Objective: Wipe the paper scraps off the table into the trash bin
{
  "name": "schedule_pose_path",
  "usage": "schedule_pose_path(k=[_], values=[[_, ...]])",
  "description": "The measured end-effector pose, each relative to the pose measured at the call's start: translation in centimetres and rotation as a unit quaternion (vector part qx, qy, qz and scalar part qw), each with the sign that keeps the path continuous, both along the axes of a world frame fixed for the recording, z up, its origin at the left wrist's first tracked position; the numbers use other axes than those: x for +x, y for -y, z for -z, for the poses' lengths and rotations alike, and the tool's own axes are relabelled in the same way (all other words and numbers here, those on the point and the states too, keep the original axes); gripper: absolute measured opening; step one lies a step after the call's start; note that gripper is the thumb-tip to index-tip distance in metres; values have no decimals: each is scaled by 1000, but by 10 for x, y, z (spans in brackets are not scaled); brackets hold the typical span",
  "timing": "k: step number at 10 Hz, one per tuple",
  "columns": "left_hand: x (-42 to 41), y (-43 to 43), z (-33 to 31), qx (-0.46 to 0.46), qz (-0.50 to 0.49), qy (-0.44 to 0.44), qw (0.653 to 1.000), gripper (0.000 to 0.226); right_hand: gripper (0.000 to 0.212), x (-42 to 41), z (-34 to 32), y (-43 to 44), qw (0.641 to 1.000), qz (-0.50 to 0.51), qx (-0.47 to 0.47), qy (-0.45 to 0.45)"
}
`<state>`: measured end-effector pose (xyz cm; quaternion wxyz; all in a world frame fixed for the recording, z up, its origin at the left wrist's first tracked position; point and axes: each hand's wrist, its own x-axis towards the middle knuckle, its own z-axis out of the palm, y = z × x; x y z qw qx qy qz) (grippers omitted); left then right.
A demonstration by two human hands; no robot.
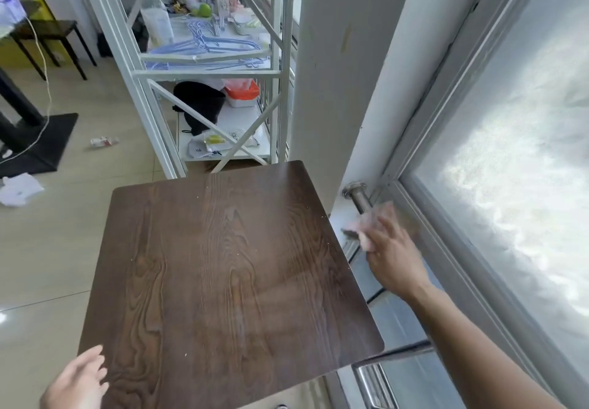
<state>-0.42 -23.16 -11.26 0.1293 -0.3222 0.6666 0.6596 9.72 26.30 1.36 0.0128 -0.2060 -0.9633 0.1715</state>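
Note:
The dark wooden table fills the middle of the view. A few tiny white paper scraps dot its top, more of them near the right edge. My left hand hovers open at the table's near left corner, fingers apart and holding nothing. My right hand is blurred. It reaches past the table's right edge to the windowsill, fingers stretched over a small pinkish thing lying there. No trash bin is in view.
A white metal shelf rack with hangers and clutter stands behind the table. Crumpled white paper and a small packet lie on the tiled floor at left, near a black table base. A window runs along the right, with a metal cylinder on its sill.

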Motion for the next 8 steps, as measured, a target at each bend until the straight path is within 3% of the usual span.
schedule_pose_path(k=[1, 2, 4, 6, 7, 8], values=[[12, -22, -19, -8, 49, 55, 997, 39, 75, 6, 21, -8, 994, 4, 7, 110], [19, -32, -24, -14, 31, 24, 999, 33, 40, -4, 7, -8, 998, 67, -14, 9], [22, -68, -35, -66, 6, -14, 998, 20, 46, -33, 26, -16, 994, 103, 18, 15], [14, -91, -46, -87, 37, -37, 995, 19, 28, -40, 27, -13, 990, 132, 49, -20], [12, -99, -62, -81, 65, -44, 994, 19, 45, -38, 27, 2, 995, 89, 36, -26], [-6, -113, -88, -54, 111, -50, 991, 21, 64, -53, 3, 36, 998, 21, -35, -44]])
